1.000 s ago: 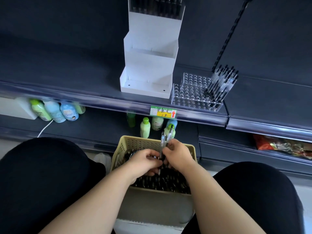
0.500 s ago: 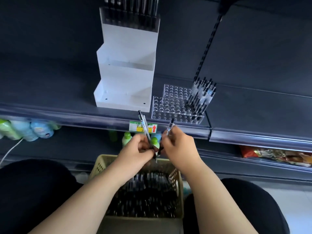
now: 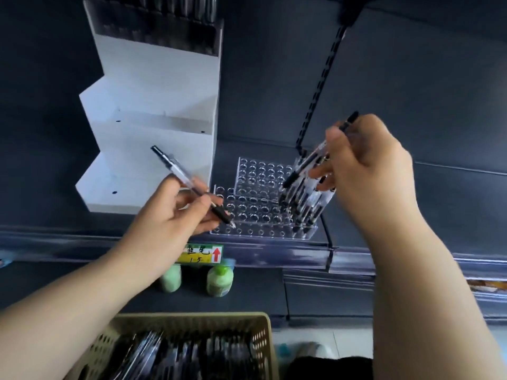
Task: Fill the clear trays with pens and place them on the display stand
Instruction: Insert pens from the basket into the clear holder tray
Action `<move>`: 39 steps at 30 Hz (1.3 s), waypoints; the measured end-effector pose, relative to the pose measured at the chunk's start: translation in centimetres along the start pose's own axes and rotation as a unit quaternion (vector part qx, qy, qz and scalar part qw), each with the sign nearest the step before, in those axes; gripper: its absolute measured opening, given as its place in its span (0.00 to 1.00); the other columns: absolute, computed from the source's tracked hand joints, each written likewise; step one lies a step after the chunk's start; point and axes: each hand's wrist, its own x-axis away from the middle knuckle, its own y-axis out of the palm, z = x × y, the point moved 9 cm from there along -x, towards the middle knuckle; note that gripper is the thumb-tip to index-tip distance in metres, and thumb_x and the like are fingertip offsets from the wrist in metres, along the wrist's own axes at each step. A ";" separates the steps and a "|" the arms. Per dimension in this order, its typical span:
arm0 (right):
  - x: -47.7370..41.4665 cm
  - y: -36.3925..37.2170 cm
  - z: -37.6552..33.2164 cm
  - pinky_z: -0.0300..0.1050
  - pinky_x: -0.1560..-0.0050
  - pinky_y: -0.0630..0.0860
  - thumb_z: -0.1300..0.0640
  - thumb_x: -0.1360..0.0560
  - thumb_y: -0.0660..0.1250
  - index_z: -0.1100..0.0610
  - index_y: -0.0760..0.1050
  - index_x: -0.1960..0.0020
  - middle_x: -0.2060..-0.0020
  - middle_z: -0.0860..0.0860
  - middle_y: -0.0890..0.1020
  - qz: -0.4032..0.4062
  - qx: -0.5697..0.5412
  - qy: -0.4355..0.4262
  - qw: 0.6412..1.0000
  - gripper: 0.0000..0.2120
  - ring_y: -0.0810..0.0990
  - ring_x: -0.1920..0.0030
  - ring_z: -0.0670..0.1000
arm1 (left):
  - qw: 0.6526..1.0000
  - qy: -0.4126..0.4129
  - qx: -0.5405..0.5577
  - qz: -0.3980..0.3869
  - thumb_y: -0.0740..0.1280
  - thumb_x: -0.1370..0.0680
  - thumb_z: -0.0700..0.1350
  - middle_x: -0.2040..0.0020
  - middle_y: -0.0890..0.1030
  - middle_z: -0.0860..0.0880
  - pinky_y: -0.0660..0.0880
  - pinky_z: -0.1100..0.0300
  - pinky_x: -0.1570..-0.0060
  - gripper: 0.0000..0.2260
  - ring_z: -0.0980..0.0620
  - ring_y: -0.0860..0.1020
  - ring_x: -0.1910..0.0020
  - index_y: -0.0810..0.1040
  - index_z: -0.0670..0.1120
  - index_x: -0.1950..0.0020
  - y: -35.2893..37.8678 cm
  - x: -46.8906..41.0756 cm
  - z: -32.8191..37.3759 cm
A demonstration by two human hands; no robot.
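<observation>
A clear stepped tray (image 3: 255, 193) with rows of holes sits on the dark shelf, with several pens (image 3: 307, 204) standing in its right side. My left hand (image 3: 175, 215) grips a clear pen with a black tip (image 3: 181, 176), tip down near the tray's front left holes. My right hand (image 3: 367, 171) holds another pen (image 3: 304, 165) slanted over the filled right side. The white stepped display stand (image 3: 153, 127) rises left of the tray; its top tier holds a tray full of pens (image 3: 164, 26). A beige basket (image 3: 192, 322) of loose pens is at the bottom.
A black slotted upright (image 3: 321, 83) runs up the back wall behind the tray. A yellow price label (image 3: 203, 255) hangs on the shelf edge. Green bottles (image 3: 219, 281) stand on the lower shelf. The shelf's front lip (image 3: 384, 259) crosses the view.
Both hands rose from the basket to the shelf, each with a pen. They moved apart: the left toward the tray's front left, the right over the filled right side.
</observation>
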 end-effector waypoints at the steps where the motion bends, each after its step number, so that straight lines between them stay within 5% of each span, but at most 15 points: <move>1: -0.1 -0.2 0.0 0.47 0.64 0.77 0.49 0.22 0.60 0.49 0.69 0.61 0.67 0.48 0.81 0.014 0.046 -0.019 0.999 0.09 0.81 0.67 0.47 | 1.000 -0.001 0.018 0.014 0.62 0.23 0.39 0.54 0.84 0.47 0.80 0.60 0.57 0.09 0.46 0.83 0.53 0.76 0.53 0.56 -0.3 -0.1 -0.3; 3: -0.4 -0.8 -0.1 0.44 0.60 0.75 0.47 0.23 0.60 0.50 0.71 0.61 0.66 0.49 0.81 0.035 0.092 -0.050 0.994 0.11 0.79 0.64 0.50 | 1.000 0.012 0.015 0.020 0.65 0.27 0.45 0.54 0.84 0.49 0.79 0.62 0.57 0.05 0.49 0.83 0.52 0.79 0.54 0.56 -0.5 -0.2 -0.5; 7: -1.1 -1.3 0.6 0.23 0.66 0.66 0.51 0.26 0.66 0.48 0.71 0.57 0.70 0.39 0.76 0.057 0.084 -0.051 0.994 0.04 0.76 0.66 0.37 | 0.999 0.038 -0.033 0.014 0.67 0.33 0.51 0.54 0.84 0.53 0.79 0.63 0.55 0.08 0.53 0.83 0.54 0.81 0.57 0.55 -0.4 -0.4 -0.2; 15: -1.3 0.7 2.2 0.20 0.66 0.65 0.52 0.27 0.70 0.48 0.71 0.58 0.72 0.37 0.73 0.015 0.112 -0.042 0.993 0.07 0.73 0.67 0.30 | 0.999 0.032 -0.016 0.010 0.67 0.32 0.45 0.55 0.85 0.48 0.79 0.61 0.58 0.10 0.48 0.84 0.54 0.76 0.58 0.54 -0.7 0.5 -1.4; 26: -0.9 0.9 2.1 0.38 0.64 0.71 0.49 0.28 0.69 0.48 0.75 0.55 0.69 0.36 0.74 0.012 0.166 -0.052 0.985 0.05 0.76 0.63 0.44 | 1.000 0.004 -0.028 0.007 0.74 0.35 0.51 0.55 0.85 0.49 0.79 0.59 0.58 0.13 0.47 0.84 0.57 0.78 0.60 0.52 -1.3 0.8 -2.2; 39: -0.8 1.5 2.1 0.42 0.60 0.75 0.50 0.28 0.69 0.48 0.77 0.53 0.65 0.40 0.78 -0.005 0.176 -0.043 0.983 0.05 0.77 0.62 0.47 | 0.999 0.000 -0.032 0.004 0.70 0.35 0.51 0.55 0.85 0.49 0.79 0.61 0.55 0.13 0.47 0.84 0.57 0.78 0.60 0.52 -1.3 0.8 -2.6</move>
